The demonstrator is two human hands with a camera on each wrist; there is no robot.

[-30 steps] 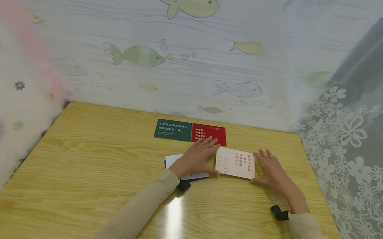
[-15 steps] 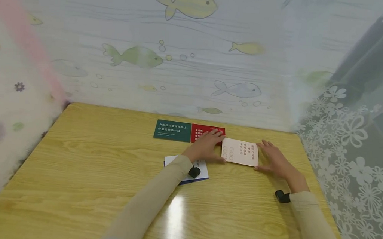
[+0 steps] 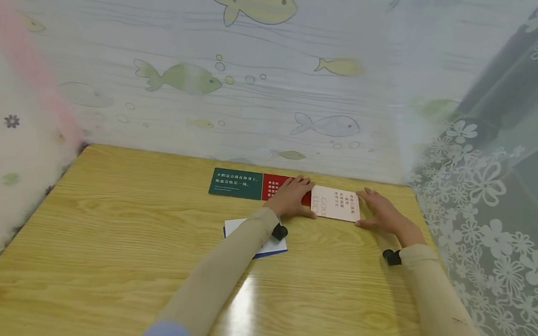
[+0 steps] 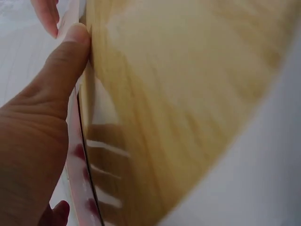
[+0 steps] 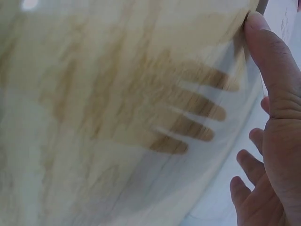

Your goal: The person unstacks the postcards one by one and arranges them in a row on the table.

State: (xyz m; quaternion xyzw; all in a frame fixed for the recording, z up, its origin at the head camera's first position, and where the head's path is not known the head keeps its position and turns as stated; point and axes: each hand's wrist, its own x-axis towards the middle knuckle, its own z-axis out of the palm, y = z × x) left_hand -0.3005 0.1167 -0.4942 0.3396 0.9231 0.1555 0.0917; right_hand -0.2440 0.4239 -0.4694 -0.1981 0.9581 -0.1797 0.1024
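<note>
A pale pink card [image 3: 336, 203] with gold lettering lies between my two hands near the back of the table, in the head view. My left hand [image 3: 290, 197] reaches over the red card [image 3: 271, 187] and holds the pink card's left side, thumb at the near corner. At its right side my right hand [image 3: 380, 212] holds it, thumb at the near corner and fingertips at the far one. The red card is partly hidden under my left hand. In the left wrist view my thumb [image 4: 70, 47] rests at a card edge; in the right wrist view, my other thumb [image 5: 268, 42] does likewise.
A dark green card [image 3: 236, 184] adjoins the red card on its left. Closer to me, white and blue cards [image 3: 272, 250] lie stacked askew, partly under my left forearm. A fish-print curtain [image 3: 235, 112] hangs along the wooden table's [image 3: 125, 241] back edge.
Both hands have moved the pink card away from me, toward the back of the table and up to the red card's right side. The other cards stay put; the view has shifted slightly.
</note>
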